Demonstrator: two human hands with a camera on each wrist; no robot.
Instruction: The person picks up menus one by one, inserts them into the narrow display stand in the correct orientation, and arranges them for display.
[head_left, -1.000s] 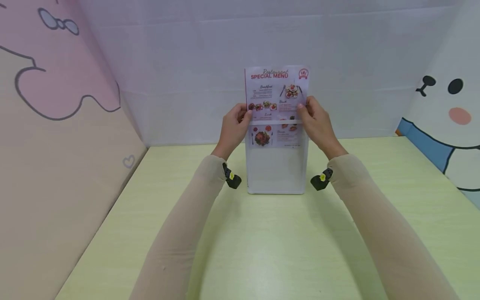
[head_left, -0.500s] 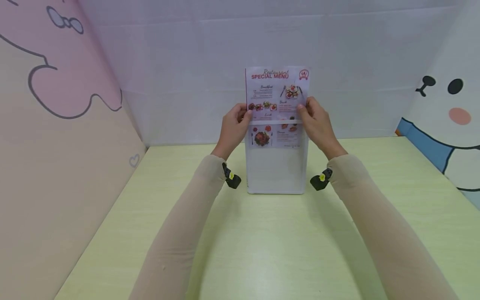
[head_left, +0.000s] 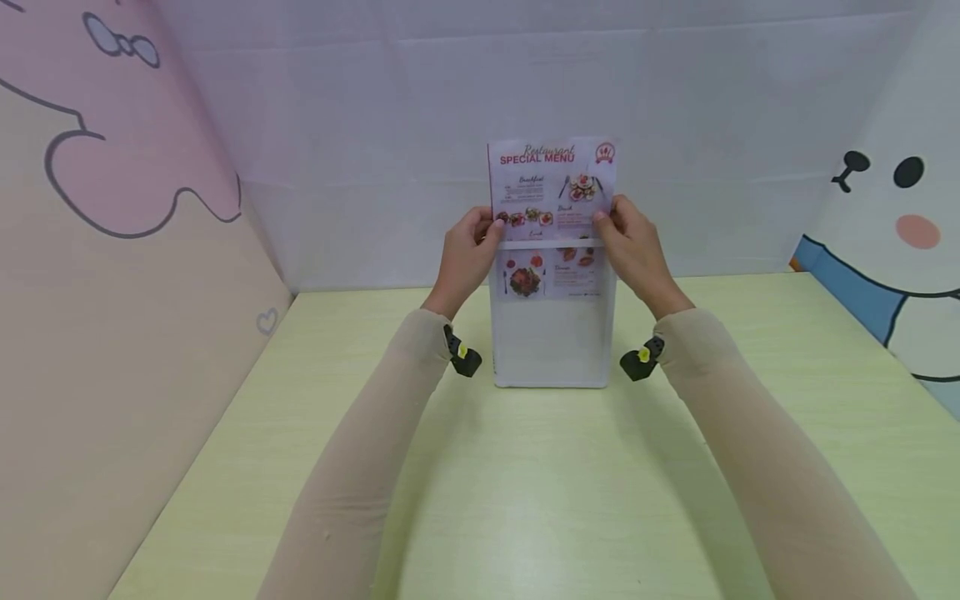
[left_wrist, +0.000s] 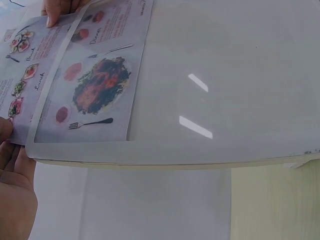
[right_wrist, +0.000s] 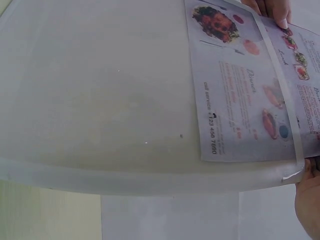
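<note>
Worktop [head_left: 525, 500]: pale yellow-green with a faint wood grain, flat and matte, nearest thing in the head view.
Sleeves: both forearms are in thin, stretchy beige fabric, with a small black clip with a yellow dot at each wrist.
Holder [head_left: 552, 342]: clear acrylic sign stand, rectangular with rounded lower corners, standing upright on the worktop about mid-depth. It's glossy; the left wrist view catches two little light reflections on the face. The lower half looks frosted white with nothing behind it.
Menu sheet [head_left: 551, 218]: thin glossy paper, rectangular, printed "Restaurant SPECIAL MENU" in red with food photos. It's part-way inside the holder: the bottom part sits behind the acrylic, the top part sticks up above the holder's upper edge.
Left hand [head_left: 467, 254]: pinching the sheet's left edge right at the holder's top rim, thumb on the front, other fingers behind. So the grip is narrow and holding paper.
Right hand [head_left: 633, 248]: same deal on the right edge, thumb in front, grip closed on the sheet at rim height.
Walls: behind it all is a white creased fabric backdrop, a pink-and-beige cartoon panel on the left, and a white cartoon face with a blue band on the right.
</note>
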